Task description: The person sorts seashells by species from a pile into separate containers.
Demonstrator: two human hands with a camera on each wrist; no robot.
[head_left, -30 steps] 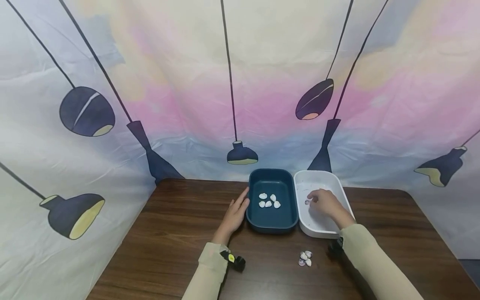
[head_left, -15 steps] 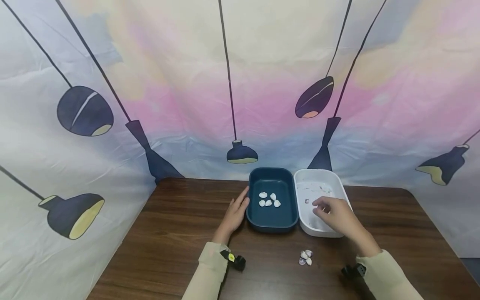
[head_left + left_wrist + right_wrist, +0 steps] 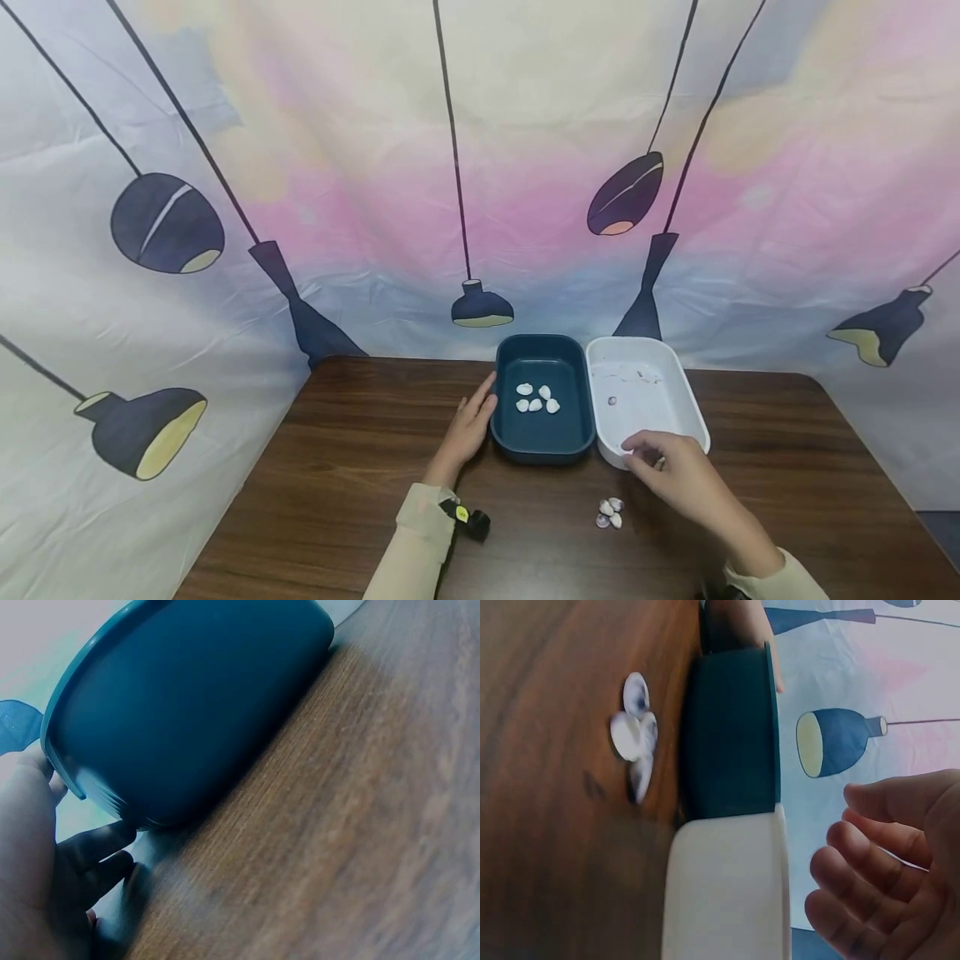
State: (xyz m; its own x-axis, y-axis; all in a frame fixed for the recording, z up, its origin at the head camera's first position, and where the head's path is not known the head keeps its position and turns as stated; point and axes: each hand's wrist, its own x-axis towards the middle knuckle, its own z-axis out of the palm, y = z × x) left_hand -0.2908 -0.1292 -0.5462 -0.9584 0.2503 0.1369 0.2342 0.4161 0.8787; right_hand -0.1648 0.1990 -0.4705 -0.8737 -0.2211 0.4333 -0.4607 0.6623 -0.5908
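My left hand (image 3: 467, 432) rests with fairly straight fingers against the left side of a dark teal tub (image 3: 545, 450), its fingertips at the tub's wall in the left wrist view. Several white seashells (image 3: 535, 405) lie on the floor of this tub. My right hand (image 3: 675, 471) hovers over the near edge of a white tub (image 3: 697, 408), fingers loosely bent. Nothing shows between its fingers (image 3: 836, 870) in the right wrist view. One small purplish shell (image 3: 612, 401) is inside the white tub. Below my right hand, a small cluster of shells (image 3: 626, 736) sits on the table.
Both tubs stand side by side on the brown wooden table (image 3: 360, 433), close to its back edge. Behind them hangs a cloth (image 3: 375, 167) printed with dark lamps. Dark specks show on the white tub's floor. A wrist camera (image 3: 476, 525) is strapped to the left wrist.
My right hand has drawn back from inside the white tub toward its near edge, uncovering the purplish shell there. The left hand and the shells have stayed in place.
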